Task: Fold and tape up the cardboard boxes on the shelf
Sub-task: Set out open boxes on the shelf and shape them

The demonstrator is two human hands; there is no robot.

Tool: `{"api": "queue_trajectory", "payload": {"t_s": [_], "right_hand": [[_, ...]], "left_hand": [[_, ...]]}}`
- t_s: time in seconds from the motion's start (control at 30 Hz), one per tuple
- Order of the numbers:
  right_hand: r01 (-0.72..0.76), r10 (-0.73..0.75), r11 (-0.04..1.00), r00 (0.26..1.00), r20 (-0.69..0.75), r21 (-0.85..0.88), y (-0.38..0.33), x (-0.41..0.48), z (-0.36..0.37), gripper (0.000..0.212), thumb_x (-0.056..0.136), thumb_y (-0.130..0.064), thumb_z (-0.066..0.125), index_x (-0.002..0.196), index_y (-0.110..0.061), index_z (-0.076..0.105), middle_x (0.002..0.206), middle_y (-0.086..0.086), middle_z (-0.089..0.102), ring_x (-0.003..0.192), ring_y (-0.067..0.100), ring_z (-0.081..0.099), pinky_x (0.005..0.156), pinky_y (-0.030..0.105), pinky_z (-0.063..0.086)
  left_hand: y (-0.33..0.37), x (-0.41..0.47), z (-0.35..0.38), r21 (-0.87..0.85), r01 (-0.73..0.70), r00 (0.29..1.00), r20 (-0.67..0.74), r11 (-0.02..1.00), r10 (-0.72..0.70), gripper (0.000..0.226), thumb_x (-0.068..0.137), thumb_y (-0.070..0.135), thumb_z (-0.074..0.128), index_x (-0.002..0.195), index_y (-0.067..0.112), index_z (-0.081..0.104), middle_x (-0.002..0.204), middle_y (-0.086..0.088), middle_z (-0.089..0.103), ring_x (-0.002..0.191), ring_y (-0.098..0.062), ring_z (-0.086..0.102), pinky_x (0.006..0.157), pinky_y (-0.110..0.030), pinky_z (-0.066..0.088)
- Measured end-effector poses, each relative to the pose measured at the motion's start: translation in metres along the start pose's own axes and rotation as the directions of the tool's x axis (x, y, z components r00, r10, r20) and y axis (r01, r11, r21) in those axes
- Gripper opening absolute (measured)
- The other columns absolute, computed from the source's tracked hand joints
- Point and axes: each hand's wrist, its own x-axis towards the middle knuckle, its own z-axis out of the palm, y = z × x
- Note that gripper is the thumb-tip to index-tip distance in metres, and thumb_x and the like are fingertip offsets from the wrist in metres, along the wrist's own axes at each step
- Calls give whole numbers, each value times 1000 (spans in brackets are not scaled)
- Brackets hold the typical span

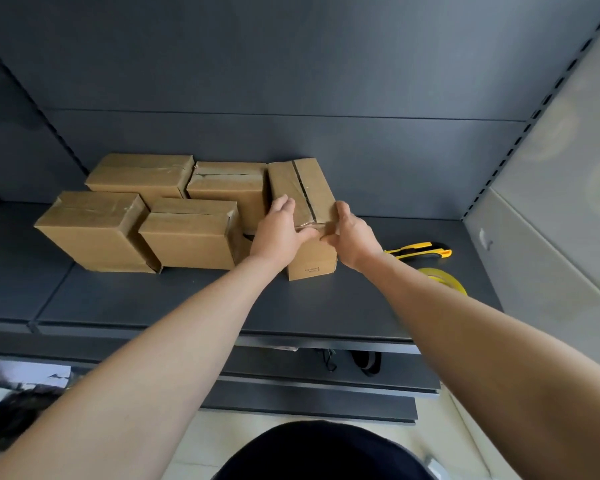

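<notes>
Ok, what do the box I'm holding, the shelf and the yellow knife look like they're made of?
Box: brown cardboard, matte, with folded flaps and a printed mark on its front.
Shelf: probably painted sheet metal, dark grey, with an even satin coat and a crisp folded front edge.
Knife: seemingly hard plastic, yellow and black; no blade is visible.

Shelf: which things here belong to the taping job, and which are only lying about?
Job: box gripped by left hand and right hand; four other boxes; tape roll; yellow knife.
Lying about: black straps below the shelf; papers, lower left.
</notes>
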Motion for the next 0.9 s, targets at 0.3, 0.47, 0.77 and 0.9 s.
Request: {"api": "queue_trajectory", "payload": {"t_s": [0.3, 0.47, 0.77, 0.9], "right_hand": [[-190, 141, 899, 979, 151, 394, -3, -5, -14, 64, 85, -2, 45, 144, -20, 29, 122, 1, 56, 101, 18, 54, 82, 28, 47], [-307, 190, 829, 941, 279, 468, 6, -7, -31, 96, 71, -35, 80, 146, -19, 23, 125, -1, 53, 115, 20, 51, 104, 40, 41], [-379, 275, 782, 922, 272, 494, 13, -7, -46, 83, 77, -25, 76, 145, -22, 30, 133, 2, 50, 118, 22, 49, 105, 41, 40], [-412, 326, 776, 910, 256, 478, 8, -5, -56, 77, 80, -5, 64, 146, -26, 31, 142, 4, 40, 131, 27, 36, 110, 44, 33]], "left_hand": [[0, -9, -3, 90, -58, 993, 111, 994, 48, 77, 89, 11, 64, 151, 9, 16, 160, 1, 5, 132, -25, 43, 101, -30, 39], [16, -19, -1, -21, -72, 984, 159, 997, 75, 63, 90, 10, 49, 149, 9, 26, 158, 3, 15, 138, -21, 33, 105, -30, 34], [25, 25, -15, 143, -73, 997, -18, 987, 76, 34, 96, 30, 46, 123, 14, 58, 137, -3, 47, 126, -25, 35, 101, -34, 32], [18, 45, -17, 22, 35, 998, 58, 999, -36, 62, 91, 41, 55, 139, 9, 35, 145, -10, 39, 133, -28, 36, 109, -40, 34]]}}
